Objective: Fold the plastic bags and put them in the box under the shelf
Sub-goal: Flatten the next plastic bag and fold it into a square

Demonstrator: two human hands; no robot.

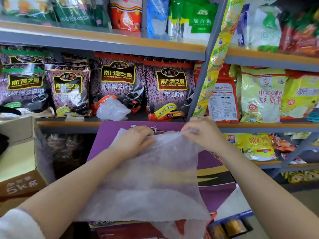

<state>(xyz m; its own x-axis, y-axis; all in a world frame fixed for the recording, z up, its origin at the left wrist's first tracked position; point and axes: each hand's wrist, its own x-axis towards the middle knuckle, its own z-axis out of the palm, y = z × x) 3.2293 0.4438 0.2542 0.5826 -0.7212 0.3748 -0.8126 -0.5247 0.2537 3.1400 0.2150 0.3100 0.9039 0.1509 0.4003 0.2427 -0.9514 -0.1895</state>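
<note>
Both forearms reached forward over a purple carton [107, 135], bare to the elbow, with a white cuff [19, 225] showing at the left. The left hand [134, 140] lay palm down on the far edge of the bag [151, 178], fingers curled over the film and closing a grip on it. The right hand [202, 131] was raised a little higher, its fingertips [189, 131] pinching the bag's top edge, so that grip was also closed on plastic. Between the two hands the edge was pulled into a taut ridge.

The bag was thin, translucent, milky film, finely crinkled, spread in a rough sheet over the carton's glossy lid and hanging past its near edge. The purple and gold print showed through it faintly.

A second bag [112, 109], crumpled into a loose white lump, sat on the shelf [69, 124] just behind the carton, against dark sesame pouches [169, 90]. These pouches were glossy and upright in a row. Yellow packets [260, 94] stood on the right bay.

A brown cardboard box [19, 152], open-topped with plain matt flaps, stood at the left beside the carton.
</note>
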